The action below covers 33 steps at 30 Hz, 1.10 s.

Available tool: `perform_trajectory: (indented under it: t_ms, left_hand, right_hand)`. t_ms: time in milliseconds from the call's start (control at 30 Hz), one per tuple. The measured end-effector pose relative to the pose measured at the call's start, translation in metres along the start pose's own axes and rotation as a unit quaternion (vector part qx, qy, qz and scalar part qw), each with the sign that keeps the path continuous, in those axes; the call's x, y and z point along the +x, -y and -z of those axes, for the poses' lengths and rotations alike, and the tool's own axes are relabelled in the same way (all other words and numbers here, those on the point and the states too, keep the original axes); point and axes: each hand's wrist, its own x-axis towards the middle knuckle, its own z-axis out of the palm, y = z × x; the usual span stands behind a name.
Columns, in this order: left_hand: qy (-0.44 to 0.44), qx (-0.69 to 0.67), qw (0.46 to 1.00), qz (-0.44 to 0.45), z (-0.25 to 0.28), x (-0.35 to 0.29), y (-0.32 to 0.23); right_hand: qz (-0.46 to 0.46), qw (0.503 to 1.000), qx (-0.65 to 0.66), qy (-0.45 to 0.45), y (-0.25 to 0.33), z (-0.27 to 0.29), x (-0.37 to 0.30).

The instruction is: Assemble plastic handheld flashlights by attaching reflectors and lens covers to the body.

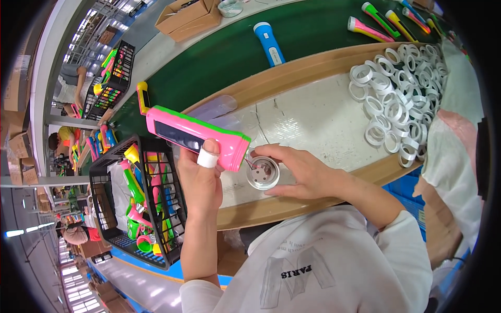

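White shirt (334, 261) foremost, the left hand (200, 180) grips a pink torch (201, 133), likely light, rigid plastic best held mid-barrel; the right hand (308, 175) clasps a white lamp cup (262, 176)

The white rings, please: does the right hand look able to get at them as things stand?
Probably not yet: the right hand holds a round white part, though the way to the white rings looks free.
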Motion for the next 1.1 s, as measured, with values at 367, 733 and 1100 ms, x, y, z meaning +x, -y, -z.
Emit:
perform_trajectory:
  t_ms: [367, 733, 1100]
  left_hand:
    - [0.107, 0.196, 0.963, -0.147, 0.009, -0.023, 0.028]
    - [0.170, -0.127, 0.976, 0.048, 0.008, -0.044, 0.054]
    - [0.501, 0.123, 0.848, 0.121, 0.054, -0.056, -0.016]
  right_hand:
    - [-0.127, 0.992, 0.018, 0.012, 0.008, 0.021, 0.000]
    - [-0.067, 0.962, 0.178, -0.196, 0.003, 0.000, -0.010]
    - [0.528, 0.833, -0.162, 0.000, 0.040, -0.007, -0.033]
